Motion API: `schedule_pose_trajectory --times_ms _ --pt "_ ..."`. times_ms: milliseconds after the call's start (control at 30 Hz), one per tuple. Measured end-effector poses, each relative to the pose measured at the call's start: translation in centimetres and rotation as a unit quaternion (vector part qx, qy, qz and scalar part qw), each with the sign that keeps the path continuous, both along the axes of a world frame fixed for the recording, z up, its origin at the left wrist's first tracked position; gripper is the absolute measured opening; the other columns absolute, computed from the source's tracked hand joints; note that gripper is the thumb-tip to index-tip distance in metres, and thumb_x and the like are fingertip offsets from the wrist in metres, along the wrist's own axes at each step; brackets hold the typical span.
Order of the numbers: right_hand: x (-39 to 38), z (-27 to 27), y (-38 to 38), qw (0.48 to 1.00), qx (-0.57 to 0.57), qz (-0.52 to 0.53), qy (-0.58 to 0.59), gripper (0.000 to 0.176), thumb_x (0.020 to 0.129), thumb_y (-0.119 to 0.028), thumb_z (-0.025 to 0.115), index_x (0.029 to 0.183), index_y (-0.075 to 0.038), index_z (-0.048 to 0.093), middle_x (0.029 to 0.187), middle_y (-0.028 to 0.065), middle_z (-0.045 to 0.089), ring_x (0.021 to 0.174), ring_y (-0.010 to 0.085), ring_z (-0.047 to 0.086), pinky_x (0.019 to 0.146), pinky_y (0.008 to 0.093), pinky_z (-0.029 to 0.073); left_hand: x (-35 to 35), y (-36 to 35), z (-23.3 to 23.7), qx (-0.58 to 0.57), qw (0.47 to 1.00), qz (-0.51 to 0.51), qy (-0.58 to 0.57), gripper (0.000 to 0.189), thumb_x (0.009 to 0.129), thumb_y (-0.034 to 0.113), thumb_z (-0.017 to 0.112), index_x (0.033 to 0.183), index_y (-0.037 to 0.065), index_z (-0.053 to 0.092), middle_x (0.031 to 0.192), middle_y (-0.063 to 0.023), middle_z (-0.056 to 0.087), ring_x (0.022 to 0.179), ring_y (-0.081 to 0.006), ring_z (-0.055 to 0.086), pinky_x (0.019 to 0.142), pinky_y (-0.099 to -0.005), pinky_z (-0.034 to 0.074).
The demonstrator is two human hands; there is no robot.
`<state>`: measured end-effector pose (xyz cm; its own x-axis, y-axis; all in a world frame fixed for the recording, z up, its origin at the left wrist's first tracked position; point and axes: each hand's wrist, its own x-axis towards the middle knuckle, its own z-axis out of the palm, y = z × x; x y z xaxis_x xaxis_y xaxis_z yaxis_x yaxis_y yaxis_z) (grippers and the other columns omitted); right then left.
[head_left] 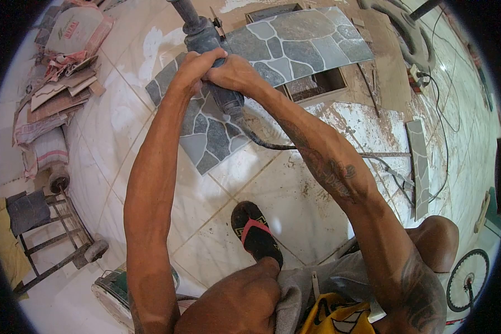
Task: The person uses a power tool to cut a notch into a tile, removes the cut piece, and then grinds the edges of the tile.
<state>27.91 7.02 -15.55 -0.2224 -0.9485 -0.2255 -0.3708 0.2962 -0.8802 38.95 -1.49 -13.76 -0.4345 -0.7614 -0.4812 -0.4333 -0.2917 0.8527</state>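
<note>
My left hand [192,69] and my right hand [232,72] are both closed around the body of a dark, dusty corded power tool [200,38]. They sit side by side with both arms stretched out. A thick grey cylindrical part points away from me at the tool's far end, cut off by the view's edge. From the near end a black cord [261,143] runs right, beneath my right arm. Under the tool lies a stone-patterned tile [206,142] on the floor. A larger stone-patterned tile [295,44] with a curved edge lies beyond my right hand.
Cardboard scraps [67,92] and sacks [75,30] are piled left, above a metal wheeled frame [61,239]. At right are a narrow tile strip [418,172], a power outlet [416,79] with cords, and a wheel [467,281]. White dust covers the floor [376,125].
</note>
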Motion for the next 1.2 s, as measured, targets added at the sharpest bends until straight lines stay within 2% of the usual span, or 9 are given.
schedule_pose_trajectory --times_ms 400,600,700,867,1100,1200 --pt "-0.1 0.5 0.5 1.000 0.020 0.008 -0.017 0.082 0.067 -0.053 0.071 0.103 0.020 0.062 0.100 0.0339 0.067 0.093 0.0389 0.069 0.075 0.0419 0.055 0.0 0.2 0.0 0.002 1.000 0.004 0.004 0.040 0.081 0.026 0.073 0.099 -0.009 0.065 0.093 -0.0125 0.069 0.077 -0.0200 0.066 0.068 -0.0322 0.055" --pt "-0.1 0.6 0.6 1.000 0.019 0.000 -0.024 0.079 0.066 -0.050 0.072 0.102 0.019 0.063 0.100 0.0347 0.067 0.094 0.0397 0.069 0.077 0.0415 0.054 0.0 0.6 0.4 0.001 1.000 0.001 0.018 0.039 0.082 0.026 0.073 0.100 -0.008 0.065 0.093 -0.0118 0.069 0.077 -0.0193 0.067 0.068 -0.0322 0.055" --pt "0.2 0.3 0.6 1.000 -0.003 -0.004 0.007 0.067 0.070 -0.052 0.064 0.095 0.009 0.069 0.099 0.0327 0.068 0.099 0.0432 0.067 0.085 0.0459 0.052 0.1 0.7 0.6 -0.009 1.000 -0.013 0.004 0.038 0.082 0.026 0.073 0.100 -0.007 0.066 0.091 -0.0110 0.069 0.076 -0.0187 0.067 0.067 -0.0321 0.055" --pt "0.2 0.5 0.8 1.000 0.002 -0.001 0.008 0.065 0.070 -0.051 0.064 0.096 0.009 0.069 0.100 0.0339 0.067 0.101 0.0441 0.066 0.087 0.0461 0.052 0.3 0.0 -0.7 0.004 1.000 -0.002 0.008 0.036 0.082 0.026 0.073 0.098 -0.006 0.067 0.089 -0.0106 0.069 0.074 -0.0182 0.066 0.067 -0.0323 0.055" --pt "0.3 0.1 0.8 1.000 0.019 -0.013 -0.008 0.067 0.070 -0.051 0.064 0.096 0.010 0.068 0.101 0.0343 0.066 0.102 0.0436 0.066 0.087 0.0467 0.051 0.1 0.6 0.2 -0.006 1.000 0.007 -0.027 0.036 0.081 0.025 0.073 0.097 -0.006 0.067 0.089 -0.0123 0.069 0.075 -0.0197 0.067 0.066 -0.0330 0.055" --pt "0.3 0.1 0.9 1.000 0.023 -0.011 -0.003 0.067 0.070 -0.052 0.064 0.097 0.010 0.068 0.101 0.0341 0.067 0.102 0.0435 0.066 0.087 0.0464 0.052 0.1 0.8 0.1 0.003 1.000 0.013 -0.007 0.036 0.081 0.025 0.073 0.097 -0.007 0.067 0.088 -0.0127 0.069 0.074 -0.0204 0.067 0.066 -0.0337 0.055"
